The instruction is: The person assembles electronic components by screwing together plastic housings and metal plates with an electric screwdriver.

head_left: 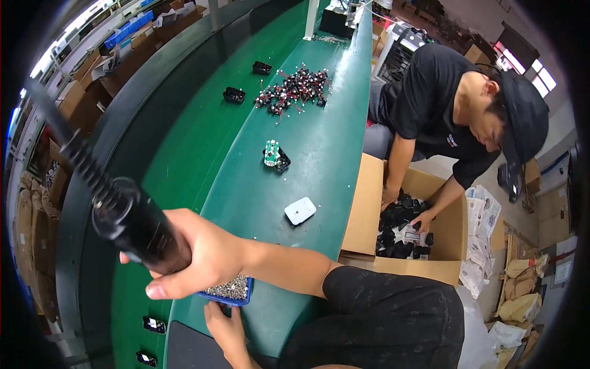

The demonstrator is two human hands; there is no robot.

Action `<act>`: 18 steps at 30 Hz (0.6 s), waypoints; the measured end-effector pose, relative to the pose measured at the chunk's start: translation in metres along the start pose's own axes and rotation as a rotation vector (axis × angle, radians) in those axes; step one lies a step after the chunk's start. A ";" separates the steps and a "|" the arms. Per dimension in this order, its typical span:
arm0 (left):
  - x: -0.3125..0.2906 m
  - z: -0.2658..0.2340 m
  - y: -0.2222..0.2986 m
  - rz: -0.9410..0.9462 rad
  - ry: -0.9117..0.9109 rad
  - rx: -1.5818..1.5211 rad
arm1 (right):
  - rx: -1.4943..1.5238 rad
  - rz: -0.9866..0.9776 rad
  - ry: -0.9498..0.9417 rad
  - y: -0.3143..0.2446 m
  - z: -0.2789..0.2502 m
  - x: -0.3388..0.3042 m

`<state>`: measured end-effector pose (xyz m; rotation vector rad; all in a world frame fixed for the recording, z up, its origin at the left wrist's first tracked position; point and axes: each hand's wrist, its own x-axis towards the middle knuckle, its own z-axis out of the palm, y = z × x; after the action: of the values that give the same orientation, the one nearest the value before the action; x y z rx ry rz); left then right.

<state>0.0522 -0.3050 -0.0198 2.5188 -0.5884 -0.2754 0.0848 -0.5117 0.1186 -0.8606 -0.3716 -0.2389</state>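
clasping a black screwdriver, right hand partly blocks a blue tray, left hand spread, white casing beyond

Four black casings on belt; one each: screwdriver, parts tray, white cover, circuit board.

Nothing legible; tiny white lettering on a black shirt

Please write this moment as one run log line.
right hand: holds black tool | left hand: at blue tray, grip unclear | tray: small metal parts | co-worker's hands: inside carton
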 end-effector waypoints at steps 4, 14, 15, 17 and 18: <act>0.004 0.002 -0.002 0.016 0.036 -0.069 | -0.028 0.105 -0.052 -0.002 0.000 -0.004; 0.012 -0.003 -0.057 0.315 0.323 0.267 | -0.169 -0.136 -0.093 -0.003 0.020 -0.008; 0.026 -0.014 -0.061 0.316 0.324 0.285 | -0.216 -0.185 -0.126 -0.004 0.019 -0.008; 0.052 -0.044 -0.060 0.110 0.251 0.204 | -0.285 -0.200 -0.107 -0.014 0.019 -0.012; 0.064 -0.059 -0.054 0.002 0.218 0.164 | -0.364 -0.198 -0.115 -0.017 0.017 -0.017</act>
<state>0.1455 -0.2670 -0.0046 2.6587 -0.5453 0.0514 0.0596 -0.5084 0.1334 -1.2005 -0.5316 -0.4504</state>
